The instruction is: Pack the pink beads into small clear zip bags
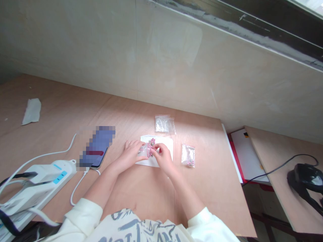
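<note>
A small clear plastic bag (143,151) is held in my left hand (133,153), its fingers and thumb closed around it. Right beside the bag's mouth, my right hand (162,155) has its thumb and fingers pinched together at the small pink pieces (152,142); what exactly it grips is too small to tell. The pink pieces lie on a white sheet of paper (165,145), partly covered by both hands. To the right lies a clear bag with some pink pieces inside (188,155). Behind the paper is a stack of clear bags (164,124).
A phone (99,146) with a white cable lies to the left, near a white power strip (57,176) with plugs. A scrap of white paper (32,111) is at the far left. A black device (306,178) stands on another table at right.
</note>
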